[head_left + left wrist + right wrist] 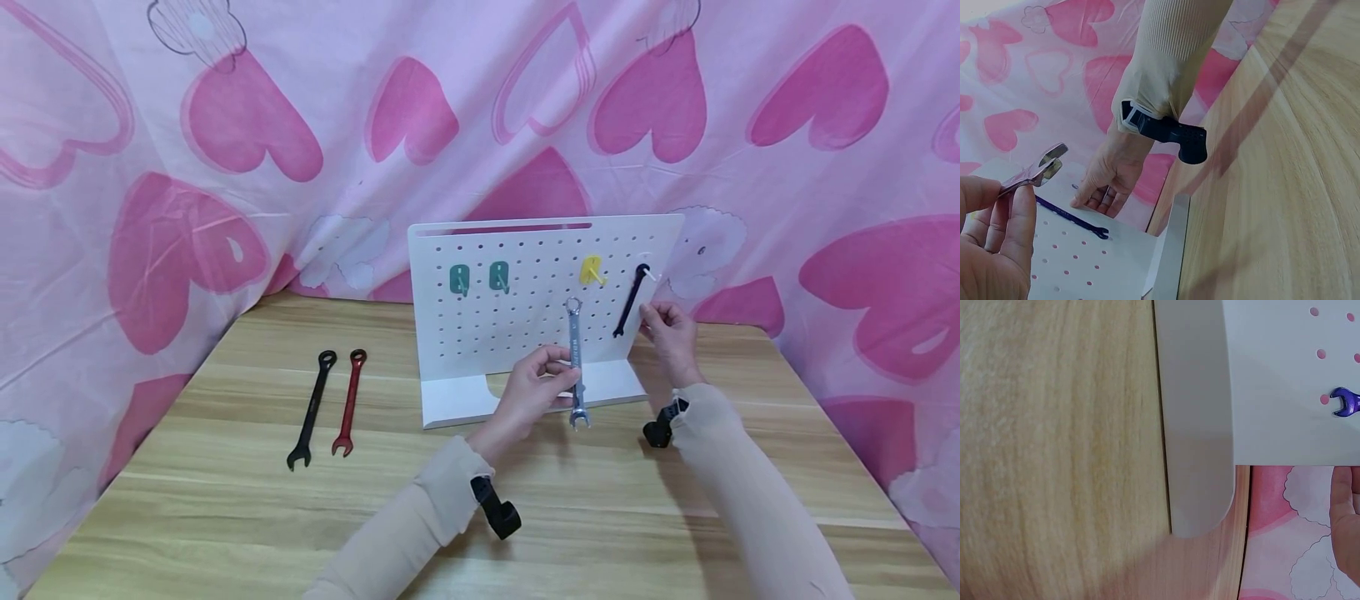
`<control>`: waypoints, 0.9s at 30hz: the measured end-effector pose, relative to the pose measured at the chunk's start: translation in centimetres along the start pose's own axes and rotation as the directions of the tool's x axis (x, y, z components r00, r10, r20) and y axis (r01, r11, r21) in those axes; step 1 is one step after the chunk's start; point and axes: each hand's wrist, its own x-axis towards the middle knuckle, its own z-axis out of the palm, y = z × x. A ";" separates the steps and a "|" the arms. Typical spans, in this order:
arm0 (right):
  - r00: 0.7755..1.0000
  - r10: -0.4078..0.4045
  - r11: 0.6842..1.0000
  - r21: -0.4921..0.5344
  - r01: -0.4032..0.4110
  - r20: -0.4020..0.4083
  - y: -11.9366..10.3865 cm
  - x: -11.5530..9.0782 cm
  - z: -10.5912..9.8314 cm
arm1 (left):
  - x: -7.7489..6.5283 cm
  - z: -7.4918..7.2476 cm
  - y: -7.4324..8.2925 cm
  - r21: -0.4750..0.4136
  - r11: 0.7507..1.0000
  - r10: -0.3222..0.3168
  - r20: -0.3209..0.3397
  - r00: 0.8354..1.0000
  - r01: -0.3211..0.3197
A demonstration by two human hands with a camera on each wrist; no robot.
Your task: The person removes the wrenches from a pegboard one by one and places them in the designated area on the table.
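Observation:
My left hand (536, 383) pinches a silver combination wrench (576, 354) between thumb and fingers, upright in front of the white pegboard (517, 321). Its ring end points up and its open end down. In the left wrist view the silver wrench (1038, 169) is seen end-on in the fingers. My right hand (671, 333) grips the pegboard's right edge, thumb on the front, the other fingertips partly hidden behind it. Beside that hand a dark wrench (632, 300) hangs by its ring from a hook; its open end looks purple-blue in the right wrist view (1347, 402).
Two green hooks (460, 280) and a yellow hook (592, 271) sit on the board, bare. On the wooden table (225, 500) to the left lie a black wrench (311, 408) and a red wrench (350, 404). A pink heart-patterned cloth (412, 108) hangs behind.

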 end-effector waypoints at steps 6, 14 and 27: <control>1.000 -0.008 1.000 -0.020 0.008 -0.001 0.2 0.2 -0.2 | -0.3 -0.8 -0.2 0.008 1.000 -0.010 -0.003 1.000 0.010; 1.000 0.028 1.000 -0.008 -0.028 -0.006 0.1 0.3 -0.2 | -0.6 -1.9 -0.5 0.031 0.999 -0.021 -0.014 1.000 0.021; 1.000 0.003 0.998 -0.068 -0.004 -0.014 0.1 0.3 -0.2 | -1.5 -4.3 -1.0 0.062 0.998 -0.024 0.001 1.000 0.024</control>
